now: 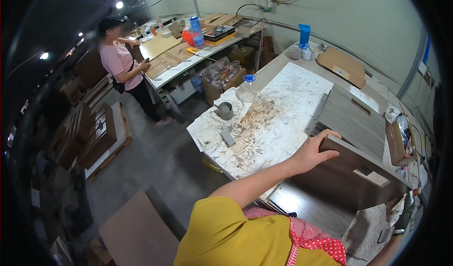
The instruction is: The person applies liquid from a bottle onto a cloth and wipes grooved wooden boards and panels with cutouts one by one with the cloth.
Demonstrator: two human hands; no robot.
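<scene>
My left hand (315, 153) is closed over the upper left corner of a grey wood-grain panel (325, 185), thumb on the near face. The panel is tilted up on its edge and has a rectangular cutout. Past its right end, my right hand (406, 215) is dark and partly hidden near the picture's rim; its fingers cannot be made out. Behind the held panel lies a stack of similar grey panels (351, 117), the top one with a slot. Another grey wood-grain surface (295, 202) lies below, close to my body.
A stained white sheet (302, 96) covers the bench, with a dark cup (225, 110), a grey block (228, 138) and a bottle (247, 89). Cardboard (342, 67) lies at the back; a wooden box (396, 141) stands right. A person in pink (120, 60) works at another table (165, 77).
</scene>
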